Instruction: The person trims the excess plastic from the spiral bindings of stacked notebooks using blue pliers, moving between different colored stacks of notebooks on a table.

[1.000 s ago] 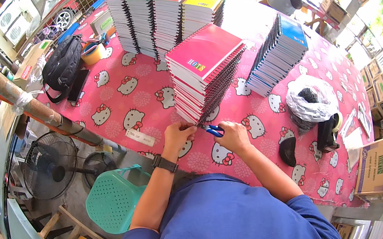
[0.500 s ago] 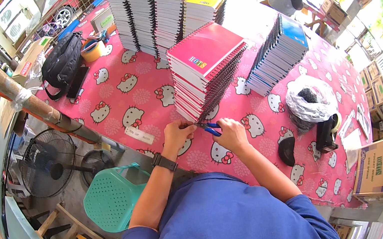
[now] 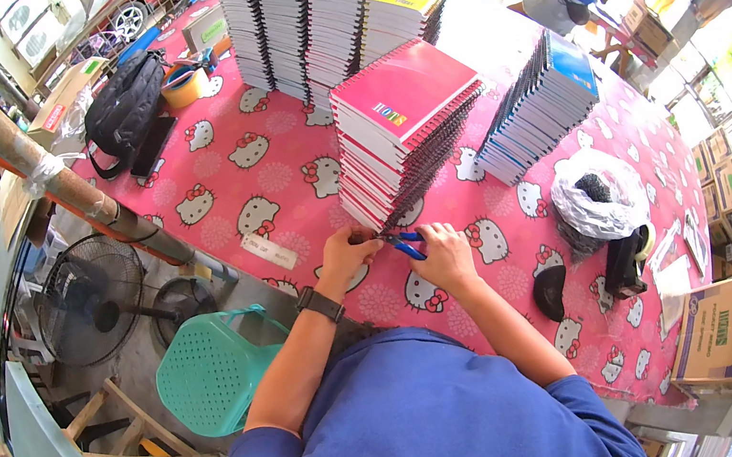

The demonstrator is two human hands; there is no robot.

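Observation:
My left hand (image 3: 346, 254) rests on the pink patterned tablecloth (image 3: 270, 177) at the foot of a tall stack of red-covered spiral notebooks (image 3: 398, 131), fingers pinched on something small at the stack's bottom corner. A dark watch is on that wrist. My right hand (image 3: 443, 254) grips blue-handled scissors (image 3: 405, 243), whose tip points at the left hand's fingers and the stack's base. What is being pinched is too small to make out.
More notebook stacks stand behind (image 3: 320, 13) and a leaning blue-topped stack (image 3: 539, 107) to the right. A black backpack (image 3: 123, 105), tape roll (image 3: 185, 84), white bag with dark contents (image 3: 598, 199), cardboard box (image 3: 717, 329), green plastic stool (image 3: 211, 371) and floor fan (image 3: 92, 298) surround the table.
Both hands stay at the base of the red stack; the scissors and fingers shift only slightly.

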